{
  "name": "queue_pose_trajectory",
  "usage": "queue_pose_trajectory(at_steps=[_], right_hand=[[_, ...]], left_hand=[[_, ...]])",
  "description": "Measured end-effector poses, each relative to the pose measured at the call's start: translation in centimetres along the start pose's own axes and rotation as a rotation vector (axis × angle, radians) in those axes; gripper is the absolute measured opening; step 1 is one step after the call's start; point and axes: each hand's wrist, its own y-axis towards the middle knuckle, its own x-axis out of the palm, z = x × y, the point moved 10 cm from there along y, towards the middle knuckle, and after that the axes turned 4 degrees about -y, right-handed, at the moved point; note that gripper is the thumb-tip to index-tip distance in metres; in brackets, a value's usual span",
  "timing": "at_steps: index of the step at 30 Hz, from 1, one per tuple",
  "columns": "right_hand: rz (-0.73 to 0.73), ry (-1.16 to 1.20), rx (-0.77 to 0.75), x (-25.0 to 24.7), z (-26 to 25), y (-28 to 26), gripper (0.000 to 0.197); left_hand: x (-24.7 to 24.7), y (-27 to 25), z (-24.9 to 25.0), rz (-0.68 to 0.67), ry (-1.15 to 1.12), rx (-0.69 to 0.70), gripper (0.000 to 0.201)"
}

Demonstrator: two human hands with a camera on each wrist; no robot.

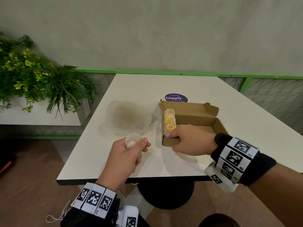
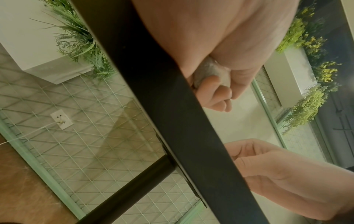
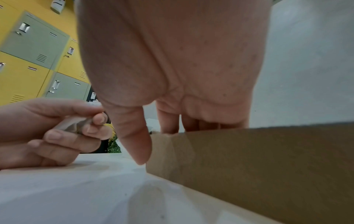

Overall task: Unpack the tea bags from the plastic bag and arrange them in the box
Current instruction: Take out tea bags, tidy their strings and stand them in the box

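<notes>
Filling is partway: a short row of tea bags (image 1: pixel 170 122) stands in the box (image 1: pixel 196 118). The left hand (image 1: pixel 126 158) grasps another tea bag; the right hand (image 1: pixel 191 140) reaches into the box, grip unclear. The plastic bag (image 1: pixel 129 117) appears nearly empty.

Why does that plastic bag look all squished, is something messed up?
Nothing looks wrong. The plastic bag lies crumpled on the table, just emptied out. The tea bags stand in a neat row inside the open box.

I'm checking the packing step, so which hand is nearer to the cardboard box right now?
Right. The right hand rests at the cardboard box, fingers inside at its near wall. The left hand is off to the box's left, above the table, gripping a tea bag.
</notes>
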Motion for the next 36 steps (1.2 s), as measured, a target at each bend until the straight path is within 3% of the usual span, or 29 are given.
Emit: queue_pose_trajectory(at_steps=[4, 16, 20, 24, 28, 30, 33, 36], right_hand=[[0.006, 0.037, -0.009, 0.3, 0.1, -0.1, 0.024], [-0.021, 0.136, 0.014, 0.8, 0.6, 0.2, 0.024], [-0.03, 0.155, 0.027, 1.0, 0.7, 0.3, 0.028], [-0.03, 0.165, 0.029, 1.0, 0.5, 0.2, 0.029], [-0.043, 0.185, 0.038, 0.2, 0.3, -0.2, 0.025], [0.066, 0.194, 0.033, -1.5, 0.1, -0.7, 0.021], [0.426, 0.188, -0.037, -5.1, -1.2, -2.6, 0.009], [0.568, 0.564, -0.06, -4.1, -2.2, -3.8, 0.004]], left_hand=[[0.0, 0.0, 0.1, -0.007, 0.009, 0.015, 0.027], [0.1, 0.0, 0.2, -0.012, 0.001, 0.026, 0.025], [0.3, -0.1, 0.3, -0.028, -0.151, -0.021, 0.009], [0.0, -0.1, -0.1, -0.014, -0.34, -0.119, 0.04], [-0.1, -0.2, 0.3, 0.025, -0.266, -0.11, 0.026], [0.3, -0.2, 0.7, -0.011, -0.194, -0.078, 0.022], [0.9, -0.1, 0.7, -0.071, -0.144, -0.045, 0.01], [1.2, 0.1, 0.5, -0.093, -0.152, -0.037, 0.015]])
